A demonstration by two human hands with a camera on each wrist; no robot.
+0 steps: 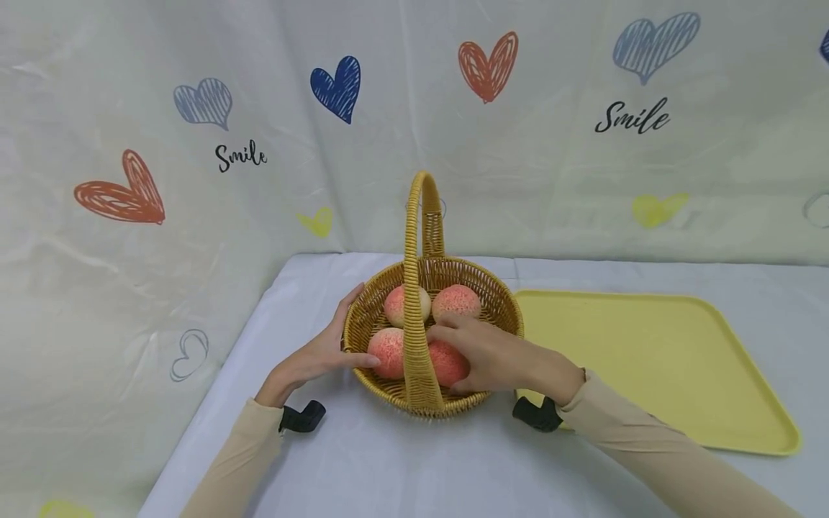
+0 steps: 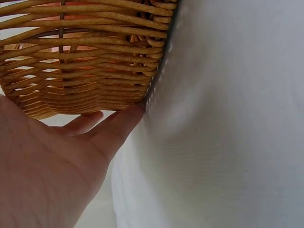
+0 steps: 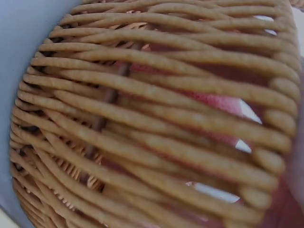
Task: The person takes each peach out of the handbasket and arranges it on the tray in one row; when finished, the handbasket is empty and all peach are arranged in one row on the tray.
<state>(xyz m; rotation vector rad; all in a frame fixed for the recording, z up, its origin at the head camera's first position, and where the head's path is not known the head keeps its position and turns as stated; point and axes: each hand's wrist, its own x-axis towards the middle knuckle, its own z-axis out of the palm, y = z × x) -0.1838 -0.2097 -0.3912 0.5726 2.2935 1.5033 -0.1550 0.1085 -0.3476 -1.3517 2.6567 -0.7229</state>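
A wicker basket (image 1: 497, 301) with a tall arched handle (image 1: 412, 288) stands on the table, with several pink-and-cream peaches inside. My left hand (image 1: 314, 358) grips the basket's left side, thumb over the rim near the front-left peach (image 1: 386, 351); the left wrist view shows its fingers against the woven wall (image 2: 95, 61). Reaching in over the right rim, my right hand (image 1: 495, 352) holds the front-right peach (image 1: 448, 364), fingers behind it and thumb in front. Two more peaches lie at the back, one left (image 1: 395, 306) and one right (image 1: 456, 300). Weave (image 3: 142, 95) mostly fills the right wrist view.
A yellow tray (image 1: 635, 360) lies on the table just right of the basket, partly under my right forearm. White cloth covers the table (image 1: 388, 467). Behind it hangs a white curtain (image 1: 376, 165) printed with hearts and "Smile".
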